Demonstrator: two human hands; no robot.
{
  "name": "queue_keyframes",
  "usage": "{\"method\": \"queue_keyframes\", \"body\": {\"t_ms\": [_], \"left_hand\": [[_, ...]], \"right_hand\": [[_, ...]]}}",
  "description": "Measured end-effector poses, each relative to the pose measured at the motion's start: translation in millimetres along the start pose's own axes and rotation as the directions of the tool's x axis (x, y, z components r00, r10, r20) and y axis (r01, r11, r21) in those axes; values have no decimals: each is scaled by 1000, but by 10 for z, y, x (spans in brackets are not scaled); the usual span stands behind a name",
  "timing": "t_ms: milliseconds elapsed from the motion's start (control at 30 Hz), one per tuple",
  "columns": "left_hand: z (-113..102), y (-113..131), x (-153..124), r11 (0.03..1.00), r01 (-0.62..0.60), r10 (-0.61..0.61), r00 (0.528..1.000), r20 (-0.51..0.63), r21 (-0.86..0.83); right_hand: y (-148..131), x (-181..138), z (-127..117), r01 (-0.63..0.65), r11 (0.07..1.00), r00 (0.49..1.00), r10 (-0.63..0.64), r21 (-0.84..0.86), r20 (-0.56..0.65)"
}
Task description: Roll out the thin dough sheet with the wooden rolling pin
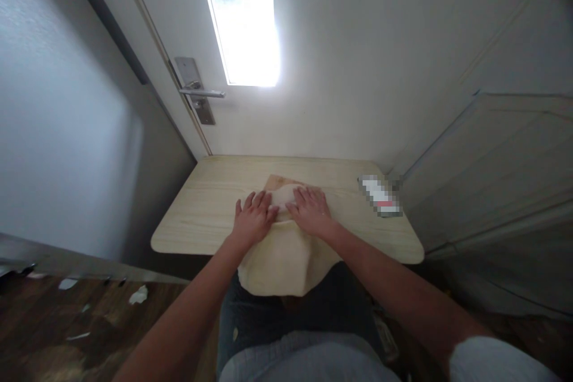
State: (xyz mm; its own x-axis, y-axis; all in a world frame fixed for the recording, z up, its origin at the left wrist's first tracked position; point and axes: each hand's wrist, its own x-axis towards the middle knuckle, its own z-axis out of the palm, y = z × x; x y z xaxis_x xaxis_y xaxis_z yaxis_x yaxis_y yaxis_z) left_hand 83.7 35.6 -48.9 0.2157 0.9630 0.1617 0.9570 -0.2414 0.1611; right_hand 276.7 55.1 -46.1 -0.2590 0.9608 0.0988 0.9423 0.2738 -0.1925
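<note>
A pale cream, soft sheet [280, 259] lies over the front edge of the table and hangs down to my lap. It looks like rolled-out dough, though I cannot tell for sure. Its upper part bulges in a fold or roll between my hands. My left hand [255, 215] rests palm down on the left side of this fold, fingers spread. On the right side my right hand [311, 209] presses flat, with its fingers stretched forward. Beneath the sheet, the corner of a flat tan piece [280, 181] sticks out at the back.
The light wooden table [192, 215] has rounded corners and stands against a white door with a metal handle [201, 93]. A blurred-out flat rectangular item [380, 196] lies at the table's right. White scraps [138, 294] litter the dark floor at left.
</note>
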Motion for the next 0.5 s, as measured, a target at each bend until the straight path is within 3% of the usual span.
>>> {"method": "queue_keyframes", "body": {"t_ms": [233, 367, 500], "left_hand": [[-99, 42, 66, 987, -126, 124, 992, -35, -96], [-104, 222, 191, 977, -153, 146, 987, -60, -149], [-5, 349, 265, 961, -190, 193, 981, -3, -199]], "right_hand": [[168, -111, -106, 8, 1000, 998, -7, 13, -56], [307, -73, -151, -101, 995, 988, 102, 11, -120], [420, -133, -94, -218, 975, 964, 211, -29, -163]]}}
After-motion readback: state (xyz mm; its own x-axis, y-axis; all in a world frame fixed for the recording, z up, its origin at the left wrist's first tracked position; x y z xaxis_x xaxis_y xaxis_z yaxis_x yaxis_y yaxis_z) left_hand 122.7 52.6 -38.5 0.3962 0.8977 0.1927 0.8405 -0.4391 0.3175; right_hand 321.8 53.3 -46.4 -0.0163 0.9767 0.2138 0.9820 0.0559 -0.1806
